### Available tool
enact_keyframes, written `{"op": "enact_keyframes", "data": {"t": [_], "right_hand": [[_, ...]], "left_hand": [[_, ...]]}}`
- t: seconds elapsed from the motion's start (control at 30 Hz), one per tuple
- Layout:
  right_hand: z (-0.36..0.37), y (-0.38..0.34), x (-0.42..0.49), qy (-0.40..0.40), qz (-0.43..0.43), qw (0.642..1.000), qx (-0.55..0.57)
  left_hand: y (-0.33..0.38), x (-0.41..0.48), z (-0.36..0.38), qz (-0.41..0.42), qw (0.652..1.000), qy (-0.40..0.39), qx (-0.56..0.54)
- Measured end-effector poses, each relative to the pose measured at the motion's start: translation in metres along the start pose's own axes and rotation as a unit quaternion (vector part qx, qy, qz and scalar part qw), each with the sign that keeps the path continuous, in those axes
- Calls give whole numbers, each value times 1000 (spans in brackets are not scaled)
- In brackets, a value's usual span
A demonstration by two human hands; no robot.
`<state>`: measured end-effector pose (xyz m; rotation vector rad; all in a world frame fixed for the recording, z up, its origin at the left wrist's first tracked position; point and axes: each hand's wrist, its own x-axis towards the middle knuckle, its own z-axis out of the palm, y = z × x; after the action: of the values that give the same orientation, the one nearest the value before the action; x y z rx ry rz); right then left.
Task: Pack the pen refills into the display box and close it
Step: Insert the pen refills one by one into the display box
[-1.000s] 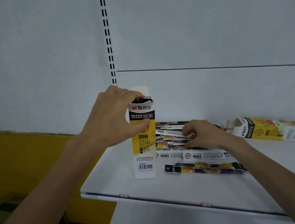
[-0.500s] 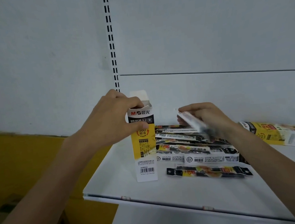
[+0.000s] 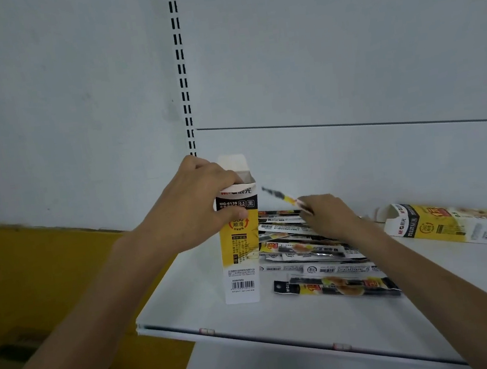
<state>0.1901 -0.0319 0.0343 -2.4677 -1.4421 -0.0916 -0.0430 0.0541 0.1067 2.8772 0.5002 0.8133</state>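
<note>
A tall yellow, black and white display box [image 3: 240,260] stands upright on the white shelf [image 3: 282,322] with its top flap open. My left hand [image 3: 196,211] grips its upper part, thumb across the front. My right hand [image 3: 328,217] pinches one pen refill pack [image 3: 280,195], blurred, held in the air with its far end pointing toward the box's open top. Below my right hand lies a pile of refill packs [image 3: 301,247]. One more pack [image 3: 336,289] lies apart, nearer the shelf's front edge.
A second display box [image 3: 450,224] lies on its side at the right of the shelf, its end flap open. A slotted upright [image 3: 181,70] runs up the white back wall. A yellow wall [image 3: 33,269] shows below left of the shelf.
My right hand picked a refill pack out of the pile, lifted it and swung its end toward the box's open top. My left hand kept hold of the box.
</note>
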Motion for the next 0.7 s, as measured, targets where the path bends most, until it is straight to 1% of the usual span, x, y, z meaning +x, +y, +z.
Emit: {"op": "enact_keyframes", "data": {"t": [0.07, 0.2, 0.3, 0.4, 0.57, 0.7], "right_hand": [[9, 3, 2, -29, -13, 999, -35], [10, 2, 7, -28, 1, 997, -78], [7, 0, 6, -33, -1, 994, -103], [2, 2, 5, 23, -31, 993, -109], [-5, 1, 5, 91, -36, 995, -21], [-10, 2, 6, 145, -43, 989, -4]], "left_hand": [[-1, -2, 0, -7, 1000, 4, 5], [-3, -4, -4, -17, 1000, 9, 13], [-4, -2, -3, -8, 1000, 4, 30], [-3, -2, -1, 2, 999, 4, 50], [-1, -2, 1, 13, 999, 11, 50], [0, -2, 0, 13, 999, 17, 34]]}}
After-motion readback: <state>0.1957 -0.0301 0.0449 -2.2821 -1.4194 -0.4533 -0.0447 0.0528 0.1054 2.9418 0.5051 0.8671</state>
